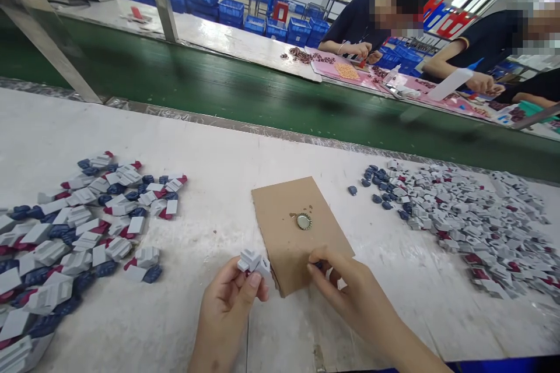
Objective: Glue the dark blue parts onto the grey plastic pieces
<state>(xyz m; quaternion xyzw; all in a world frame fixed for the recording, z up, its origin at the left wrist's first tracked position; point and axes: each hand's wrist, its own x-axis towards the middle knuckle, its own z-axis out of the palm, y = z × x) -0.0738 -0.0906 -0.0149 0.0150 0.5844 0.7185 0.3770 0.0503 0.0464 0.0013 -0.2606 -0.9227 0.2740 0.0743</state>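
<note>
In my left hand is a small light-grey plastic piece with a stepped top and a bit of dark red beneath, gripped between thumb and fingers. My right hand is closed in a pinch over the lower right part of a brown cardboard sheet. A small dark blue piece shows at its fingertips, partly hidden by them. On the cardboard lies a metal bottle cap, hollow side up, with brown crumbs beside it.
Grey, dark red and blue assembled pieces spread over the left of the white table. A heap of grey parts lies right, with loose blue parts. Beyond runs a green conveyor belt; co-workers sit across it.
</note>
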